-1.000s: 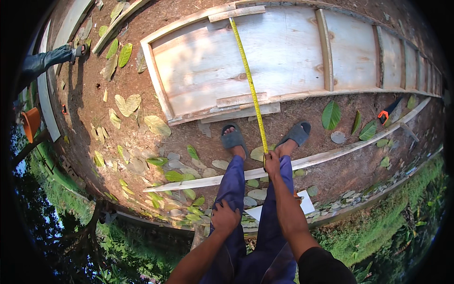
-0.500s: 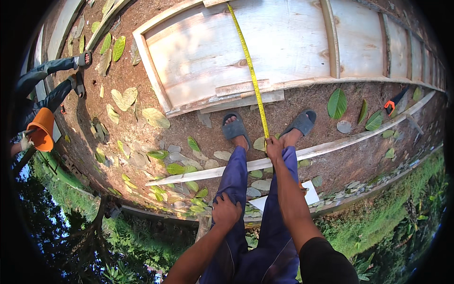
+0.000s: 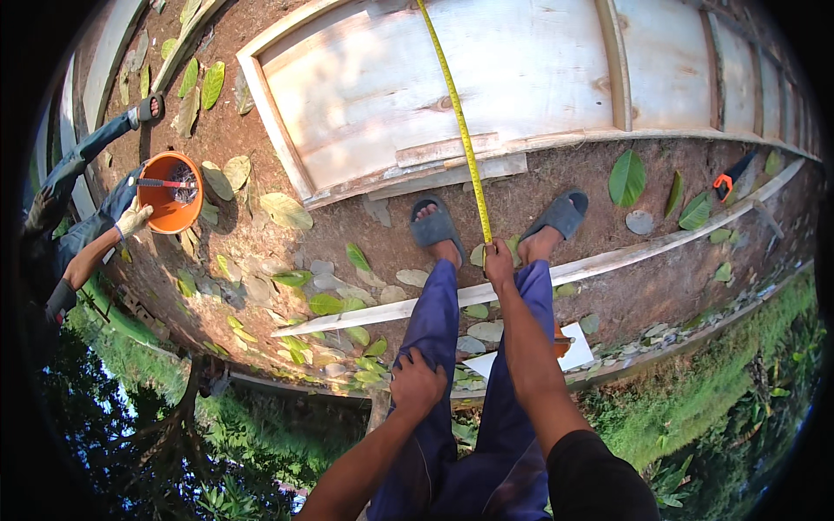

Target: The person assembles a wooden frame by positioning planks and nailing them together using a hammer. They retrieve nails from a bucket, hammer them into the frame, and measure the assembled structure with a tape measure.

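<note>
In my right hand (image 3: 499,265) is the near end of a yellow tape measure (image 3: 462,130); its case is mostly hidden by my fingers. The blade runs taut from between my feet across the wooden panel (image 3: 365,104), a pale sheet edged and ribbed with timber strips. My left hand (image 3: 419,382) rests on my left knee, fingers slightly apart over the purple trousers, holding nothing. Short wood offcuts (image 3: 447,149) lie along the panel's near edge, under the blade.
At the left, another person's gloved hand (image 3: 135,217) holds an orange bucket (image 3: 174,213) containing a red-handled tool and small metal pieces. A long timber strip (image 3: 599,269) crosses the ground behind my feet. A handsaw (image 3: 725,182) lies at the right, among leaves.
The other person has stepped in from the left, and the orange bucket has swung right, its inside showing. My hands stay nearly where they were; the view has shifted slightly.
</note>
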Demonstrator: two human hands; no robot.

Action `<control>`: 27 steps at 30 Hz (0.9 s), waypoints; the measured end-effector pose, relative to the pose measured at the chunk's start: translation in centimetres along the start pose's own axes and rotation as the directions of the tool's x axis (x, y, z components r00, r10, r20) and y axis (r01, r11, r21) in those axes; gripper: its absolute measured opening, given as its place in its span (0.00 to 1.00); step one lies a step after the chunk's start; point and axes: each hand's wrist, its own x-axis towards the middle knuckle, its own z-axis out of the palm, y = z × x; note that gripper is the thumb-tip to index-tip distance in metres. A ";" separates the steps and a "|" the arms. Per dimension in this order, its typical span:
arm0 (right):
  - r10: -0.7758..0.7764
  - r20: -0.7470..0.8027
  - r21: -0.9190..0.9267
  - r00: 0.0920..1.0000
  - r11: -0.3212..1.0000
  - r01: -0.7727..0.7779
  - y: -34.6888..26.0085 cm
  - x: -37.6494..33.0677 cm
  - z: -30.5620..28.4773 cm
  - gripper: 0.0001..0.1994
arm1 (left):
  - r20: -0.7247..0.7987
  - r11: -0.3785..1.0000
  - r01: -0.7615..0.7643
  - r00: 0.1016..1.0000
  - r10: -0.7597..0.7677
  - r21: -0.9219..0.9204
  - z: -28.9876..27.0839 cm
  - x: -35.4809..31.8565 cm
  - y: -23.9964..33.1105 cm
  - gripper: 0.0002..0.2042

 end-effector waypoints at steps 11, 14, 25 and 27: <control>-0.037 -0.043 0.129 0.998 0.991 0.043 3.0 1.1 3.6 0.11 | 0.014 0.999 -0.036 0.999 0.036 0.027 -0.3 0.1 0.1 0.38; 0.030 0.042 0.105 0.999 0.994 -0.034 0.9 0.6 3.9 0.13 | -0.017 0.999 -0.023 1.000 0.023 0.022 0.8 0.2 -0.5 0.38; -0.111 -0.022 0.088 0.994 0.990 0.112 -2.1 2.5 4.8 0.15 | 0.014 0.999 -0.022 1.000 0.022 0.038 1.2 0.4 -0.7 0.40; -0.112 -0.028 0.080 0.993 0.990 0.114 -4.1 3.0 4.6 0.15 | 0.017 0.999 -0.017 1.000 0.017 0.035 1.2 0.4 -0.7 0.40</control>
